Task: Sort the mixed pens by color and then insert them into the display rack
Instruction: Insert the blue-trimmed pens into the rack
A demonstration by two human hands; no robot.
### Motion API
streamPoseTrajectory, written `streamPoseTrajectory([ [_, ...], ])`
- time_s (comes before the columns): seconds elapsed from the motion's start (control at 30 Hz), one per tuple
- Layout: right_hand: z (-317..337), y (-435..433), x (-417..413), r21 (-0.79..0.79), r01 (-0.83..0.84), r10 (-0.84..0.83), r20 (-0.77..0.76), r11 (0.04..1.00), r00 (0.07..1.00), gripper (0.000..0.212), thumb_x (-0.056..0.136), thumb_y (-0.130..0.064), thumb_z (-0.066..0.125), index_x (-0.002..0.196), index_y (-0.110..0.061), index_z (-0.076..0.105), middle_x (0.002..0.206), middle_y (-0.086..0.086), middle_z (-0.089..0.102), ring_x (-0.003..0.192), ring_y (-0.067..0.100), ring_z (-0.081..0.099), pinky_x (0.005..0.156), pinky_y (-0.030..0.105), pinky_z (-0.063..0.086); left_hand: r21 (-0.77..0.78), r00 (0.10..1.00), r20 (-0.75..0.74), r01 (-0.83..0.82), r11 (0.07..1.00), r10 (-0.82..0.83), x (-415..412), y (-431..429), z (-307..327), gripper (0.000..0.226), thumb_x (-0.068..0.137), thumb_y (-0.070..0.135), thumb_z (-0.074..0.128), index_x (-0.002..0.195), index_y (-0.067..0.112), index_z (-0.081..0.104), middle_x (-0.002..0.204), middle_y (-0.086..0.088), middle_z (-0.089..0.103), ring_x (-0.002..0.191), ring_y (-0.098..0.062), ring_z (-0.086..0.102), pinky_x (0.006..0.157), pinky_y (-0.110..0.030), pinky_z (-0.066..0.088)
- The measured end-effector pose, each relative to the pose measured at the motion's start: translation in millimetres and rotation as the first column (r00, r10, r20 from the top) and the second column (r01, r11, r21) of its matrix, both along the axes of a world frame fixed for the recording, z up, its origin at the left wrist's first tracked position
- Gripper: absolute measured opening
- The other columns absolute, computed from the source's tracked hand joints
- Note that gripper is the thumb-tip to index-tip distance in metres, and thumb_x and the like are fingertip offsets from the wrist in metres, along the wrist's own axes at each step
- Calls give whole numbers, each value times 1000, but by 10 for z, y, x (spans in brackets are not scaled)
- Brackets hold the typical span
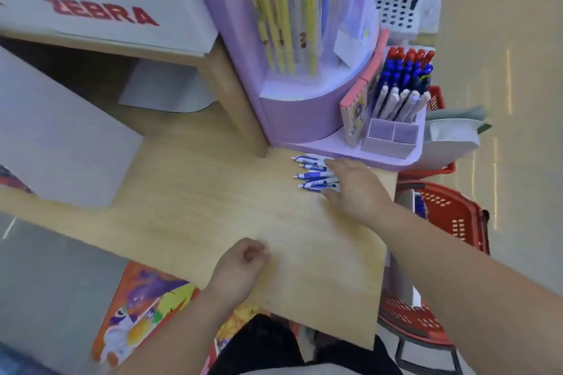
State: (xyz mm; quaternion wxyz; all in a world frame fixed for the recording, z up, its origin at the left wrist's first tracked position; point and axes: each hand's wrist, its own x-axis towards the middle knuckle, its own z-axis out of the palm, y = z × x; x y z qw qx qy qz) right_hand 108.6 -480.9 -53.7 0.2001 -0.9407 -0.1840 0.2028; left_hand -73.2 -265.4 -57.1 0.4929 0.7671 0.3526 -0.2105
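Blue-and-white pens (313,175), four side by side, touch the right hand (353,189).

My left hand (240,265) and right hand (353,189) are bare, forearms (457,268) too; nearest me, black cloth trousers (259,344), pale grey top (320,370)

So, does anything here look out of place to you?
Only the blue-and-white pens: they lie loose on the wooden table, partly under the right hand, not standing in the purple rack, whose two front compartments are empty. Nothing looks spilled or broken.
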Motion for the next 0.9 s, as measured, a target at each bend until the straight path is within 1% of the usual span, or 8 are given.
streamPoseTrajectory([
  [0.1,-175,49,35,-188,-42,65,115,981,991,70,89,-49,62,149,-25,37,151,-5,39,135,23,35,106,38,27,-74,996,36,-84,994,87,60,-9,-16,20,91,21,68,101,38,69,94,4,70,93,-14,65,82,-28,47],
  [0.17,-255,34,12,-221,-27,70,192,975,979,70,89,-52,59,150,-25,36,150,-7,39,134,21,34,106,39,18,-153,992,24,-121,981,126,168,-84,-15,23,88,29,68,107,42,67,99,5,71,96,-12,65,87,-28,48],
  [0.23,-343,29,-32,-240,-11,71,242,971,968,69,90,-53,57,148,-21,39,147,-3,42,131,24,37,106,40,15,-233,992,-13,-127,964,127,282,-195,-48,29,88,35,67,116,37,65,104,6,72,100,-13,66,93,-33,49],
  [0.33,-395,42,-50,-242,35,25,242,970,970,71,91,-52,54,148,-14,38,140,5,42,127,29,36,109,42,20,-308,987,-40,-158,938,153,488,-389,-60,25,96,22,62,121,23,63,106,-2,73,96,-13,68,89,-30,54],
  [0.47,-360,43,-21,-228,39,13,219,973,976,60,94,-45,50,143,-11,43,131,7,44,119,30,40,102,40,34,-396,969,-97,-245,885,225,776,-611,-15,15,98,18,57,110,14,64,109,-14,72,98,-22,70,85,-31,55],
  [0.6,-345,-2,-77,-222,64,-4,261,973,965,47,90,-46,58,126,-17,57,128,6,50,118,30,44,96,42,31,-477,929,-149,-368,798,340,1059,-796,-72,17,101,21,53,107,7,61,109,-18,70,103,-29,70,92,-36,54],
  [0.73,-348,-53,-18,-125,53,-33,159,991,987,41,90,-41,63,124,-18,62,125,6,50,114,31,47,98,42,35,-448,901,-171,-431,783,398,1340,-925,-75,24,103,25,48,106,4,61,96,-14,69,88,-26,70,86,-35,54],
  [0.9,-389,-134,-7,6,99,-99,102,995,990,48,87,-36,70,132,-20,63,121,8,59,105,35,53,93,40,42,-427,898,-190,-441,790,398,1527,-1010,-43,25,103,30,50,95,10,63,88,-12,70,79,-21,70,78,-33,55],
])
